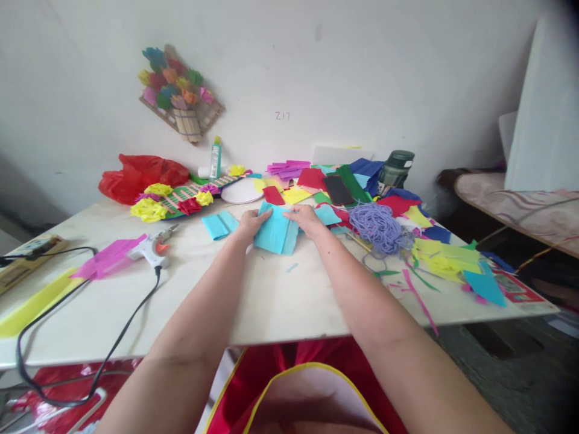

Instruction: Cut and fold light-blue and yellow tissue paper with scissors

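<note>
Over the middle of the table, a light-blue sheet of crepe paper (271,234), folded in layers, is held between my two hands. My left hand (252,224) pinches its left edge, thumb on top. At the upper right edge, my right hand (305,218) grips the paper between thumb and fingers. A second folded blue piece of crepe paper (216,226) lies just left of my left hand. Another blue piece (327,215) shows beside my right hand. Small blue scraps (292,267) rest on the table below the sheet.
On the left lie a glue gun (151,250) with its black cord, pink paper (111,258) and a power strip (31,259). Purple yarn (377,228), a dark phone (338,190) and coloured paper crowd the right. A flower-decorated green piece (181,200) and red bag (140,178) sit behind.
</note>
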The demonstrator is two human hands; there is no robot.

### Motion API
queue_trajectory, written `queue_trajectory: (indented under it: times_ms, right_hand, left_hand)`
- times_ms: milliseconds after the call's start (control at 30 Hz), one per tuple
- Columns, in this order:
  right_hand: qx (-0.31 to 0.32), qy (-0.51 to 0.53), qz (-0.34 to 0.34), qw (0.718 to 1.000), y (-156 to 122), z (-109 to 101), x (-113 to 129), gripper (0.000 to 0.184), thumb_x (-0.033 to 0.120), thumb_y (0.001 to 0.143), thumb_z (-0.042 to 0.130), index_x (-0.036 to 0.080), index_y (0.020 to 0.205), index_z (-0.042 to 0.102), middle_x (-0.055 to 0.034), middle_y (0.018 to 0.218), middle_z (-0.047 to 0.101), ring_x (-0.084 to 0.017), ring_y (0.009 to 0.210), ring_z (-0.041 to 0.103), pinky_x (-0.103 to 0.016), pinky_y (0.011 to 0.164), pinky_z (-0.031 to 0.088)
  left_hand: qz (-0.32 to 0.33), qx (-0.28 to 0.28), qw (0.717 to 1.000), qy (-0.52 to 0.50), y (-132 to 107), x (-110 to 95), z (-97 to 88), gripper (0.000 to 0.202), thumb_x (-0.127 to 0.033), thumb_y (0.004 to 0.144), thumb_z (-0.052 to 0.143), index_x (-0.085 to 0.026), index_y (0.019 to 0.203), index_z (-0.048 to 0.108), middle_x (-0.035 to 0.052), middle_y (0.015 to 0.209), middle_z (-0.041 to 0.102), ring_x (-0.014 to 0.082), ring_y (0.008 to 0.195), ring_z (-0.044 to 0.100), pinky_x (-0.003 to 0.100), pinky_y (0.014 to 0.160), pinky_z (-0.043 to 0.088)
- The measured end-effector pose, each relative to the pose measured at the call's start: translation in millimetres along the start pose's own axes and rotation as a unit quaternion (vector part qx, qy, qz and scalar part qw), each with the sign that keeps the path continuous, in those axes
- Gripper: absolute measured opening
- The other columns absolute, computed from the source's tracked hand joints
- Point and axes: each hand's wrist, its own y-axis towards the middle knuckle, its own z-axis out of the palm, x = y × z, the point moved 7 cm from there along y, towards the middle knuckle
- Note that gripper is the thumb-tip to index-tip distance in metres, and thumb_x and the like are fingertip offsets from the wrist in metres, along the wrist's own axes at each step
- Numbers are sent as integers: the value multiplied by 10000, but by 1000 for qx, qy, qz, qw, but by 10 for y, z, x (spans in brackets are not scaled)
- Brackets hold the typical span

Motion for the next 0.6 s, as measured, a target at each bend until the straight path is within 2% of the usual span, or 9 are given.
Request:
queue_trajectory:
  times_ms: [133, 267, 367, 433, 533, 600]
  right_hand:
    - [0, -3, 2, 1000, -10, 11, -10, 197, 276, 556, 736, 166, 531, 574, 53, 438, 530, -81, 417, 450, -212, 431, 359]
    - [5, -11, 16, 1000, 15, -31, -18, 229, 310, 601, 726, 169, 534, 558, 48, 420, 518, -85, 387, 458, -210, 394, 367]
    - [-20, -10, 34, 999, 45, -194, 41, 201, 332, 698, 659, 160, 626, 584, 4, 486, 598, -109, 400, 526, -215, 377, 388]
    - [-63, -30, 43, 997, 44, -377, 127, 193, 318, 761, 600, 156, 661, 572, -23, 497, 622, -117, 402, 552, -201, 360, 375]
    - [-113, -148, 69, 980, -10, -639, 278, 183, 275, 804, 542, 151, 672, 569, -1, 393, 556, -98, 323, 491, -183, 326, 326]
    - [-60, -275, 116, 952, -51, -681, 306, 140, 235, 777, 564, 125, 699, 600, 2, 380, 546, -97, 318, 485, -181, 337, 336]
  left_hand:
    - [51, -57, 995, 62, 28, -89, -70, 333, -476, 594, 727, -155, 641, 652, -2, 497, 595, 167, 543, 593, 229, 471, 422]
    - [66, -62, 993, 79, 11, -127, -86, 347, -505, 629, 691, -165, 607, 629, -10, 477, 569, 154, 524, 572, 217, 450, 396]
    - [58, -54, 993, 83, -8, -118, -96, 393, -549, 605, 690, -161, 622, 629, 3, 508, 592, 154, 521, 567, 223, 457, 404]
    - [48, -35, 995, 83, -18, -103, -81, 434, -580, 585, 686, -154, 652, 636, 15, 541, 616, 153, 515, 562, 234, 474, 422]
    - [41, 5, 997, 72, -20, -86, -25, 491, -615, 585, 663, -148, 737, 646, 24, 591, 638, 165, 549, 581, 262, 534, 457]
    - [50, 17, 995, 89, -11, -87, 1, 515, -628, 602, 640, -143, 774, 644, 28, 618, 642, 174, 584, 591, 275, 567, 463]
